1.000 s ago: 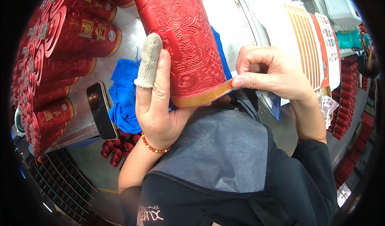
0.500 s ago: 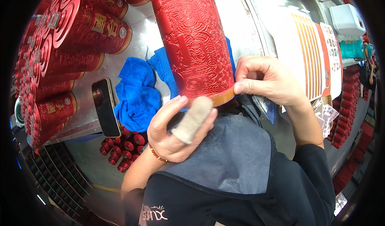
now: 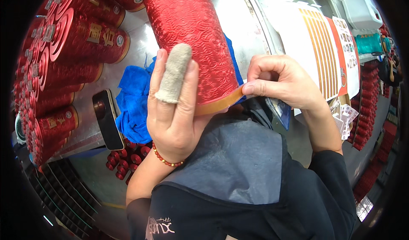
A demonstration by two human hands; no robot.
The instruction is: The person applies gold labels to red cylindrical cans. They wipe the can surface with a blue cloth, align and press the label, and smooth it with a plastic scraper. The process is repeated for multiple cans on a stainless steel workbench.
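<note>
A large embossed red canister [image 3: 189, 35] lies tilted in front of me, its gold-edged lower end toward my body. My left hand [image 3: 174, 108] is against its left side near that end, fingers stretched up along it. A beige cloth finger cover [image 3: 174, 71] sits on one finger. My left thumb is mostly hidden behind the canister's end. My right hand [image 3: 281, 80] pinches the right end of a gold adhesive strip [image 3: 221, 104] between thumb and forefinger. The strip runs along the canister's lower rim. Beneath the canister is a blue cloth [image 3: 134, 97].
A black phone [image 3: 108, 118] lies on the metal table left of the cloth. Several red canisters [image 3: 93, 35] are stacked at the left. A sheet of gold strips [image 3: 319, 48] lies at the right, near a white jug [image 3: 362, 12] and a teal container [image 3: 368, 44].
My left hand has moved up and left from the lower rim, its fingers straightening along the canister's side. The canister has shifted slightly left. My right hand still pinches the strip's end.
</note>
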